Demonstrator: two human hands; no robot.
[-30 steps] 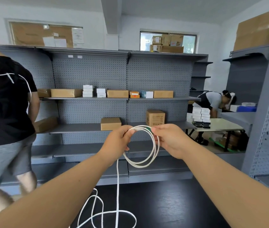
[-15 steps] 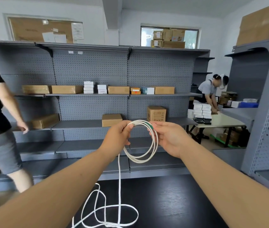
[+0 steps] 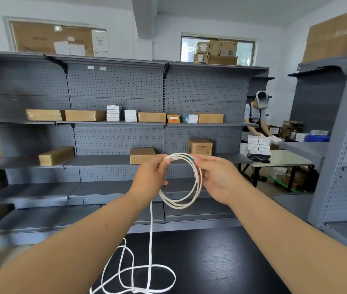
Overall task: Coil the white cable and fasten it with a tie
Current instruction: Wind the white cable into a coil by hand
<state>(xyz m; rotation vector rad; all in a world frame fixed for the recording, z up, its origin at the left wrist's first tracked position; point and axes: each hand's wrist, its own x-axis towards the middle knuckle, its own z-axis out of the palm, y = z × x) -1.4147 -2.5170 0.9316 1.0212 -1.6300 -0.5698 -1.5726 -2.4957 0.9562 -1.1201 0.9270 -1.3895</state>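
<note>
- Pinching the thin white round cable (image 3: 151, 230), your left hand (image 3: 150, 177) clamps the coil's top; your right hand (image 3: 217, 179) grips its side.
- Draw slack off the black wood-grain table (image 3: 221, 262) in equal loops.
- Green fleck (image 3: 192, 159) there: possibly the tie.

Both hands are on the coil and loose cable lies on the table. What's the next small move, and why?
Probably wind another loop: the right hand holds the coil while the left hand slides down the hanging strand and lifts it to the coil. Only a few turns are wound and loose cable lies looped on the black table, so tying seems premature.
</note>
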